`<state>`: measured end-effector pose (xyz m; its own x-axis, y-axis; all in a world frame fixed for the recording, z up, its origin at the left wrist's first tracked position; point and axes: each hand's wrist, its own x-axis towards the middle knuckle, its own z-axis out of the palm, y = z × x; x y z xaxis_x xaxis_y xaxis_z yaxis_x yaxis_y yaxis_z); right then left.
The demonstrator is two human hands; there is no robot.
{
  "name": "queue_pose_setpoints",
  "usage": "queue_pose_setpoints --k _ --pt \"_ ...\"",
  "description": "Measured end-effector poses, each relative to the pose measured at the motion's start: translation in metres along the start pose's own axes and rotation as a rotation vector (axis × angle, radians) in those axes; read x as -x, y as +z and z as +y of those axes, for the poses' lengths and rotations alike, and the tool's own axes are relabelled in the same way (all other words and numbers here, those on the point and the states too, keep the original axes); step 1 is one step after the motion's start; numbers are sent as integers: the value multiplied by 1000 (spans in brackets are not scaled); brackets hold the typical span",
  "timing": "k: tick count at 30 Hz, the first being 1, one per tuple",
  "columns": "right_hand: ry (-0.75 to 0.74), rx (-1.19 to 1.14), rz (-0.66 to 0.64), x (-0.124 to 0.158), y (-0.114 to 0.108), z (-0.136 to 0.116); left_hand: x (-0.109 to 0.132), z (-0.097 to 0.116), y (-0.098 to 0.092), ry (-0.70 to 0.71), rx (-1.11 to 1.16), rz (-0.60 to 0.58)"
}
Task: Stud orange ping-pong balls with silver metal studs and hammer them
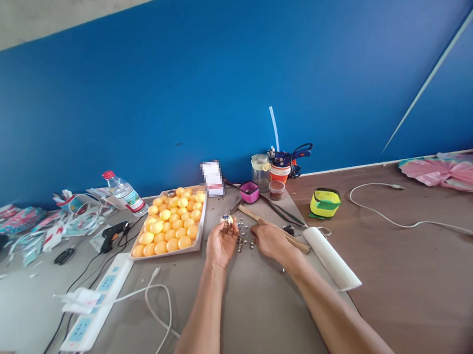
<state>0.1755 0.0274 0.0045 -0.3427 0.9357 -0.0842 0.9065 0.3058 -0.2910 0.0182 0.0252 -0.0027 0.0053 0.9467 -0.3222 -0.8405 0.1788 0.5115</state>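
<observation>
My left hand (223,244) is turned palm up, its fingers curled round a small round shell (226,219) with shiny metallic bits showing on top. Small silver metal beads (241,241) lie scattered on the table just right of it. My right hand (271,240) is palm down over these beads, fingers bunched low at the tabletop; whatever the fingertips pinch is too small to make out. Partly under the right hand lies a hammer (250,214) with a wooden handle. A tray (199,233) of orange table tennis balls (173,224) sits left of my left hand.
Behind the hands stand a purple container (249,193), a clear jar (260,170) and an orange bucket (280,173) of tools. A white roll (331,258) lies right. Leftward are a power strip (97,302), glue gun (113,234), bottle (128,194) and white cable (168,306).
</observation>
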Motion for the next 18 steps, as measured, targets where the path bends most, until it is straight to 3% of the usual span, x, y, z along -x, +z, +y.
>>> queue_pose_setpoints --k 10,18 --pt "-28 -47 28 2 -3 2 5 0 8 -7 20 6" --pt "-71 -54 22 4 -5 3 -2 -9 -2 177 -162 -92"
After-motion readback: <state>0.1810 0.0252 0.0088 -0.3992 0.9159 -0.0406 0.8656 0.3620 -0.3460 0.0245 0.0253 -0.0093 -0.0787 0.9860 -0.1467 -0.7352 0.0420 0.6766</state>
